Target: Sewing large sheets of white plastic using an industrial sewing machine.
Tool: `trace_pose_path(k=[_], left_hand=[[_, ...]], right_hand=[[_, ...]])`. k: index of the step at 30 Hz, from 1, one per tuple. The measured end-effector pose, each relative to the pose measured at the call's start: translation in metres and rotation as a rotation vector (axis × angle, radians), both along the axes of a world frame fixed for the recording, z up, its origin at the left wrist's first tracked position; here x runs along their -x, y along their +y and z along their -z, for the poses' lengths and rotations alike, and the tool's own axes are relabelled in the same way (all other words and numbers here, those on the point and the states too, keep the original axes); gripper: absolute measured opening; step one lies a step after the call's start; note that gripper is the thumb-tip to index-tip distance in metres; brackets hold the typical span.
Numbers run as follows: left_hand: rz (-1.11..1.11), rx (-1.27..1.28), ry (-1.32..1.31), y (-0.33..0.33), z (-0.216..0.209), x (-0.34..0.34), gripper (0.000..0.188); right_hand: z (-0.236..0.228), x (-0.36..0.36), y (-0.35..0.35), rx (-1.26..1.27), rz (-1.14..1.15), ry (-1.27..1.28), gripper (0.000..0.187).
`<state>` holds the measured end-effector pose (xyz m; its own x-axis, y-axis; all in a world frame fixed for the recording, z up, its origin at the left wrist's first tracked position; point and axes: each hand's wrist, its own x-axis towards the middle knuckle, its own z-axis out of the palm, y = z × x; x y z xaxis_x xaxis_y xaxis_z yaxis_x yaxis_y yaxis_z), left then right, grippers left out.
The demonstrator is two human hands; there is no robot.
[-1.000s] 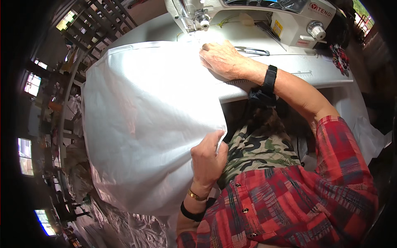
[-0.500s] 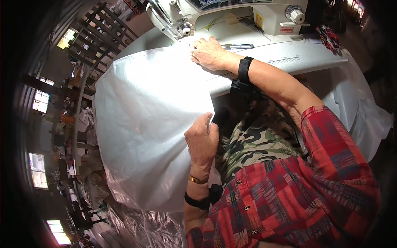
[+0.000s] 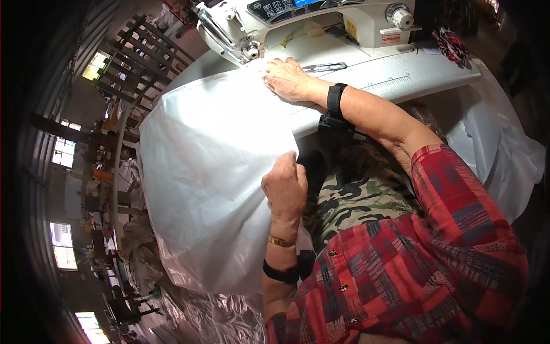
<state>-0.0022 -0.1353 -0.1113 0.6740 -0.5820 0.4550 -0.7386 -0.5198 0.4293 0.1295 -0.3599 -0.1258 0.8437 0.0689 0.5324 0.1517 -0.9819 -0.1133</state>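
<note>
A large white plastic sheet (image 3: 200, 166) drapes over the sewing table's left side, its upper part washed out by bright light. My left hand (image 3: 285, 186) is closed on the sheet's right edge, below the table front. Close to the needle area of a white sewing machine (image 3: 366, 28), my right hand (image 3: 288, 79) rests with bent fingers on the sheet's upper corner, gripping it. Those fingertips are partly lost in the glare. The machine's needle head (image 3: 250, 50) stands just left of and above the right hand. The needle itself cannot be made out.
Thread snips (image 3: 326, 67) lie on the machine bed behind my right wrist. A printed ruler (image 3: 389, 81) runs along the table's front edge. Bundled red checked cloth (image 3: 451, 47) sits at the right end. More translucent sheeting (image 3: 495, 137) hangs at the right.
My left index finger, stretched out before, is now curled in against the sheet's edge. The right hand stays by the needle head. The whole view has shifted slightly.
</note>
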Motion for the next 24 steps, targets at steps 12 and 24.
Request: trace_pose_path(k=[12, 24], left_hand=[[-0.208, -0.017, -0.155, 0.014, -0.037, -0.013, 0.029], [-0.077, -0.24, -0.026, 0.005, -0.023, -0.022, 0.021]], right_hand=[[0.005, 0.084, 0.069, 0.017, -0.1, -0.075, 0.03], [0.053, 0.14, 0.118, -0.196, -0.867, 0.308, 0.01]])
